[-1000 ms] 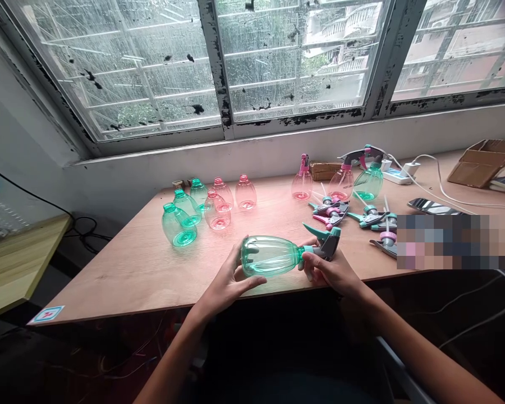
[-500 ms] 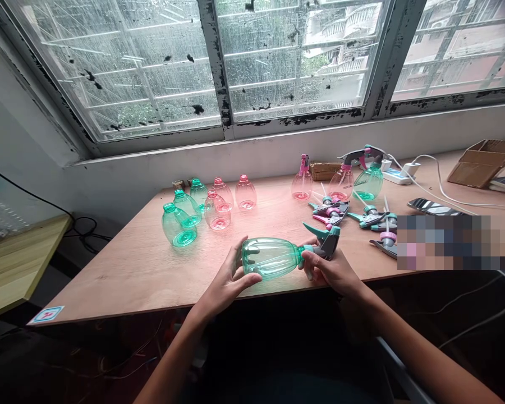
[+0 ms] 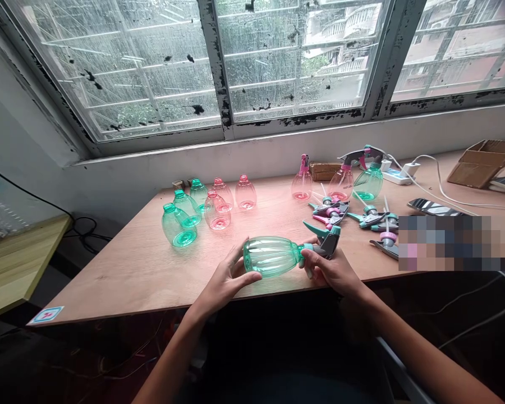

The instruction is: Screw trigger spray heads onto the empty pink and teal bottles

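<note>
A clear green spray bottle (image 3: 273, 257) lies sideways between my hands above the table's front edge. My left hand (image 3: 231, 273) grips its base, thumb along the near side. At the neck, the fingers of my right hand (image 3: 322, 268) close round the collar of the grey and teal spray head (image 3: 329, 241), which sits on the bottle's mouth and points right. Whether the collar is fully seated is hidden by my fingers. Several loose spray heads (image 3: 368, 216) with tubes lie on the table to the right.
Open green bottles (image 3: 180, 227) and pink bottles (image 3: 246, 193) stand at the back left. Pink bottles with spray heads (image 3: 302, 185) and a green one (image 3: 368, 182) stand at the back right. Beyond are a power strip (image 3: 399, 175), a phone (image 3: 433, 206) and a cardboard box (image 3: 482, 163).
The bottle has turned slightly about its length in my hands, and its base has shifted a touch. Both hands stay in nearly the same place.
</note>
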Available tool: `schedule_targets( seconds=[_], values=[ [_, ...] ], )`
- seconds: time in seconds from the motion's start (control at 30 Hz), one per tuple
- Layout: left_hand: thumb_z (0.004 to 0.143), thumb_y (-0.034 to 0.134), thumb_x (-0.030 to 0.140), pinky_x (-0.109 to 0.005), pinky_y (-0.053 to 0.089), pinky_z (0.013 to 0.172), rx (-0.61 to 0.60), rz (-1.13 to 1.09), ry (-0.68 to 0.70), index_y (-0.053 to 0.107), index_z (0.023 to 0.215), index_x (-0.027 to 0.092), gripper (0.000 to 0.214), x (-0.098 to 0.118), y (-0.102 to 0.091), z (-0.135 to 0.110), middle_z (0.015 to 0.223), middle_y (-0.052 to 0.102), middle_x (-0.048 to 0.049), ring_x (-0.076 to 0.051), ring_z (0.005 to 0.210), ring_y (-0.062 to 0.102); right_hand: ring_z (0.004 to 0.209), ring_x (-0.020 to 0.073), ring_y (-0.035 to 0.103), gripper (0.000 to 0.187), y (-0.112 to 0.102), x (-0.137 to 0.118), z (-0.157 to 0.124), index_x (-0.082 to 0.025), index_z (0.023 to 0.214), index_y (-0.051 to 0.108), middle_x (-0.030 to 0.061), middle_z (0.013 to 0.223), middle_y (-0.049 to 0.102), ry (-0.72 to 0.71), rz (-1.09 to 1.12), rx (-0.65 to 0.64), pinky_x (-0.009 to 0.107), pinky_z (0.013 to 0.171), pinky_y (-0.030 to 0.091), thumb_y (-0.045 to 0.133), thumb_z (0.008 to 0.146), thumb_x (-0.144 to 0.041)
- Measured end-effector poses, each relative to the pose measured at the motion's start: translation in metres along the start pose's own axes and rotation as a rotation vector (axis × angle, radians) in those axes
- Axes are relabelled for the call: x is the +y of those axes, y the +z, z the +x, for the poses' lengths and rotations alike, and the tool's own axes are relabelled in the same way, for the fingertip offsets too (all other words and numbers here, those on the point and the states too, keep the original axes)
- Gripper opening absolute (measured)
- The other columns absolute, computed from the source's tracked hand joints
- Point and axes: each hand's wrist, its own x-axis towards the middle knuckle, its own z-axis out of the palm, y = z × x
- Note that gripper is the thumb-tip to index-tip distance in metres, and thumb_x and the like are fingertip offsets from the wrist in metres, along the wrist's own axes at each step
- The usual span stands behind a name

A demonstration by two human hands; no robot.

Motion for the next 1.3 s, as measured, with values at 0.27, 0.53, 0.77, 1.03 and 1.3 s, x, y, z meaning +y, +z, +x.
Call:
schedule_targets(
  seconds=[0.27,0.53,0.77,1.03,1.3],
  values=[
    [0.078,0.082,0.038,-0.048,0.039,0.114,0.025,-0.225,0.085,0.04,0.143,0.037,0.078,-0.003,0.011,-0.007,0.156,0.042,-0.0081,-0.032,0.143,0.04,0.043,0.0131,0.053,0.035,-0.003,0.006,0.002,-0.02,0.094,0.057,0.0007,0.063,0.068,-0.045,0.05,0.02,0.026,0.041,0.042,0.073,0.085,-0.049],
    [0.08,0.073,0.055,-0.054,0.037,0.114,0.07,-0.391,-0.051,0.049,0.145,0.029,0.074,0.02,0.014,-0.018,0.154,0.047,-0.0106,-0.041,0.143,0.039,0.053,0.0212,0.065,0.034,0.001,0.001,-0.022,-0.023,0.096,0.067,-0.0004,0.061,0.067,-0.099,-0.126,-0.013,0.034,0.05,0.053,0.084,0.074,-0.042],
    [0.079,0.08,0.033,-0.053,0.028,0.12,-0.126,-0.118,-0.14,0.026,0.155,0.043,0.094,0.036,-0.005,-0.037,0.163,0.034,-0.0028,-0.035,0.149,0.031,0.045,0.0191,0.062,0.03,0.008,-0.011,-0.025,-0.024,0.092,0.065,-0.0001,0.054,0.066,-0.047,0.012,-0.095,0.033,0.048,0.051,0.074,0.084,-0.051],
    [0.091,0.057,0.059,-0.055,0.031,0.118,0.17,-0.232,0.009,0.048,0.145,0.032,0.062,0.013,0.024,-0.021,0.159,0.043,-0.0074,-0.037,0.145,0.036,0.053,0.0211,0.067,0.023,0.004,-0.014,-0.036,-0.025,0.091,0.068,0.0011,0.066,0.073,-0.275,-0.395,-0.054,0.031,0.05,0.052,0.084,0.078,-0.037],
    [0.094,0.053,0.057,-0.055,0.029,0.119,0.108,0.094,-0.054,0.022,0.157,0.034,0.074,0.04,0.013,-0.035,0.164,0.032,-0.0083,-0.037,0.148,0.031,0.072,0.0235,0.075,0.049,-0.001,-0.027,-0.032,-0.027,0.128,0.064,0.0046,0.087,0.079,-0.646,-0.463,-0.252,0.033,0.068,0.062,0.082,0.082,-0.021]
  ],
)
